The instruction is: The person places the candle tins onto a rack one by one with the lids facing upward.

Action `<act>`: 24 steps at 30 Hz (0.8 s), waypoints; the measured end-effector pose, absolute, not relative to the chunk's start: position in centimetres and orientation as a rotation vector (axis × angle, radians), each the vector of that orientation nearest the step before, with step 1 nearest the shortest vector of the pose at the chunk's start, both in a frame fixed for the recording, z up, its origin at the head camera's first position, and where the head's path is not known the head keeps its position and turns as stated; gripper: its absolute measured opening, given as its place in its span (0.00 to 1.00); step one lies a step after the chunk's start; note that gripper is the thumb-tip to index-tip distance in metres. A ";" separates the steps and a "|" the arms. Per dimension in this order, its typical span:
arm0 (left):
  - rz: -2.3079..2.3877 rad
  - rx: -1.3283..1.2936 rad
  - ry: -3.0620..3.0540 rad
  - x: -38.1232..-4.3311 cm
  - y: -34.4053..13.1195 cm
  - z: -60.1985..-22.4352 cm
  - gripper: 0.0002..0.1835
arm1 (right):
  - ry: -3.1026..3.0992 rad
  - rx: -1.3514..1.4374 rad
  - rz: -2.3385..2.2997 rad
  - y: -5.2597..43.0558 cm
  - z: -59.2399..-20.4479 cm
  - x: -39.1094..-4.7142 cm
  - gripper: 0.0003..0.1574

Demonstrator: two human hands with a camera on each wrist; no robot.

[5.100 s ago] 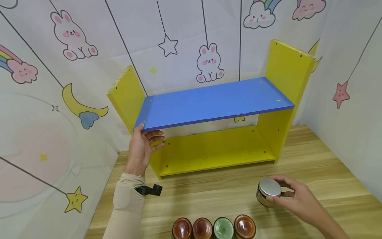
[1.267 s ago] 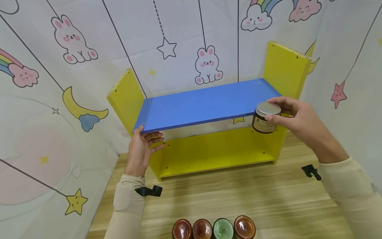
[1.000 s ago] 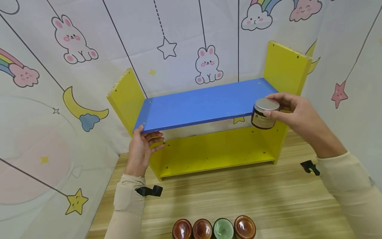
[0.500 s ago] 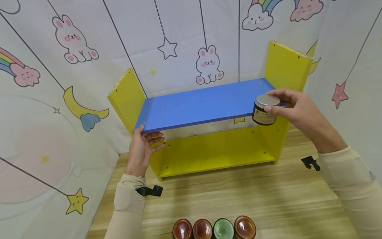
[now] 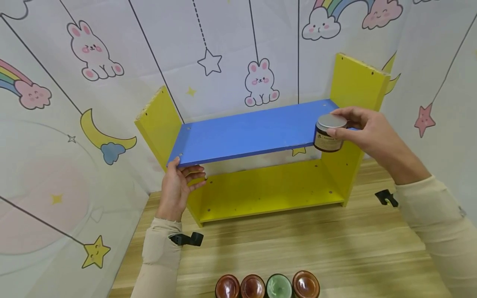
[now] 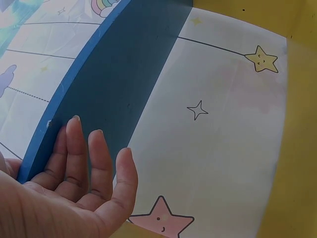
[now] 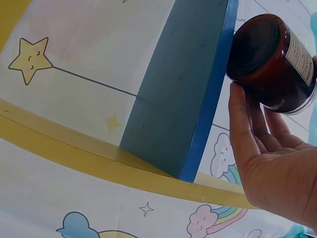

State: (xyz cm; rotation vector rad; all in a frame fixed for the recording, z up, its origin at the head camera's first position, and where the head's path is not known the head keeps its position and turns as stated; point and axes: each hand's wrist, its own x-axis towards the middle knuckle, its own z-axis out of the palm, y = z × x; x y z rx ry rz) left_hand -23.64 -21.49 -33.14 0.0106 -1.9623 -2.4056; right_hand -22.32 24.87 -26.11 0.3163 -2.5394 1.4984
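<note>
My right hand holds a dark brown glass jar with a silver lid and a cream label, thumb in front and fingers behind. The jar is upright at the front edge of the blue shelf board, near its right end. From the right wrist view, the jar's dark base overlaps the board's edge; whether they touch I cannot tell. My left hand grips the board's left front corner, thumb on top. In the left wrist view, several fingers spread loosely beneath the board.
The board spans two yellow side panels above a yellow bottom shelf. This unit stands on a wood-grain table. At the near edge, brown jars and a green jar stand in a row. A printed cloth backdrop hangs behind.
My right hand has lifted the jar from the table to the board's front edge, and lately moved it slightly up and away. My left hand has stayed at the corner.
</note>
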 end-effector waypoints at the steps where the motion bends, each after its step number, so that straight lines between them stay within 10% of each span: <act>1: -2.404 0.013 -1.964 -23.6 -21.5 -33.1 0.28 | -2.546 0.317 1.495 24.9 -26.1 -22.4 0.35; 24: -2.418 0.015 -1.946 -23.7 -21.4 -33.2 0.27 | -2.684 0.322 1.361 25.1 -24.9 -24.5 0.40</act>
